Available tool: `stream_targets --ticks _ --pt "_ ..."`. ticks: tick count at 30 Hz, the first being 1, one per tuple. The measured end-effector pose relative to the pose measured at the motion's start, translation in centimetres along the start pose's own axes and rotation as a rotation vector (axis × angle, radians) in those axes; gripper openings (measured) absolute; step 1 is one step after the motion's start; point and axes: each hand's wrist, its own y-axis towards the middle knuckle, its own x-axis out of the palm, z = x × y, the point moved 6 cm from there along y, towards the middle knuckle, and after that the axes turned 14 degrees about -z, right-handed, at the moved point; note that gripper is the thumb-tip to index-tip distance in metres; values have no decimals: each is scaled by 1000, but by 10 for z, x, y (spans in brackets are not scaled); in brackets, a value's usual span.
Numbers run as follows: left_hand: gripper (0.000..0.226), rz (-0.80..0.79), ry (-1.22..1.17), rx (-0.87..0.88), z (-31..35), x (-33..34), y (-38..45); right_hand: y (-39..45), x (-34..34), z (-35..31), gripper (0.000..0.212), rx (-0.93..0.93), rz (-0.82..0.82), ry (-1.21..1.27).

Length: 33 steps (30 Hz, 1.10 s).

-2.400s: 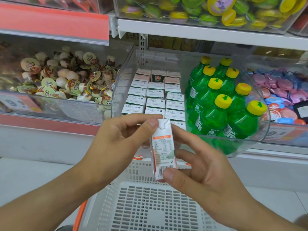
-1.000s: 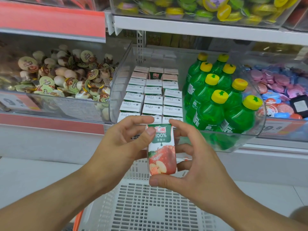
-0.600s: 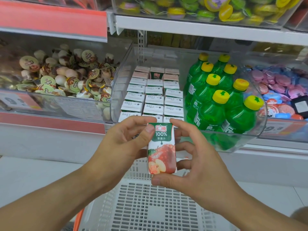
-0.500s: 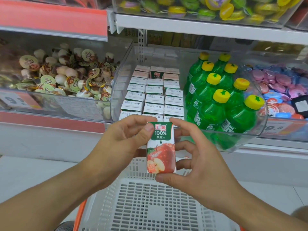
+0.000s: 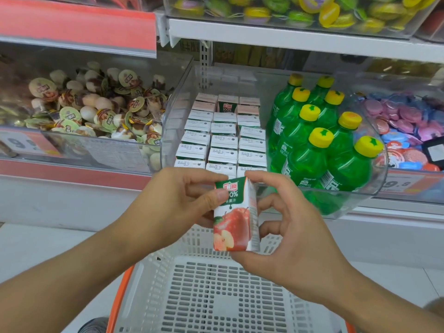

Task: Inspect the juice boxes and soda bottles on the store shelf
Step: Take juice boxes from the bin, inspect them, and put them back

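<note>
A small apple juice box (image 5: 234, 219), green at the top with red apples printed below, is held upright in front of the shelf. My left hand (image 5: 177, 200) pinches its upper left side, thumb on the front face. My right hand (image 5: 293, 234) grips it from the right, forefinger on the top corner and thumb under the base. Behind them a clear bin (image 5: 374, 186) holds rows of juice boxes (image 5: 223, 140) on the left and several green soda bottles (image 5: 319, 150) with yellow caps on the right.
A white shopping basket (image 5: 216, 294) with an orange rim sits below my hands. A bin of round snack cups (image 5: 96, 111) stands to the left, pink and blue cups (image 5: 406, 131) to the right, coloured packs (image 5: 300, 10) on the upper shelf.
The juice box was first seen from its label side, then turned to show the apple front. Since half a second ago it has rotated slightly, so its right side now shows.
</note>
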Motion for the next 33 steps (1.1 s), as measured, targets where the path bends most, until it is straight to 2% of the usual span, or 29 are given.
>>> stream_targets --ticks 4,7,9,12,14,17,20,33 --pt "41 -132 -157 -34 -4 16 -2 1 1 -4 88 -49 31 -76" --pt "49 -146 -188 -23 -7 20 -3 0 0 -7 94 -61 1 -44" --pt "46 -156 -195 -5 -8 18 -3 1 -1 -8 76 -81 17 23" --pt "42 -216 -217 19 -7 22 -2 1 -9 -7 29 -49 118 138" --pt "44 -260 -253 31 -7 27 -1 2 -15 -5 15 -1 168 203" --pt "46 -291 -269 51 -8 32 -1 2 -21 -4 18 29 201 256" --pt "45 -277 -291 56 -10 32 -1 2 -19 -4 15 37 136 240" --pt "43 -150 -440 30 -9 28 -4 1 -13 -4 73 -7 -91 199"
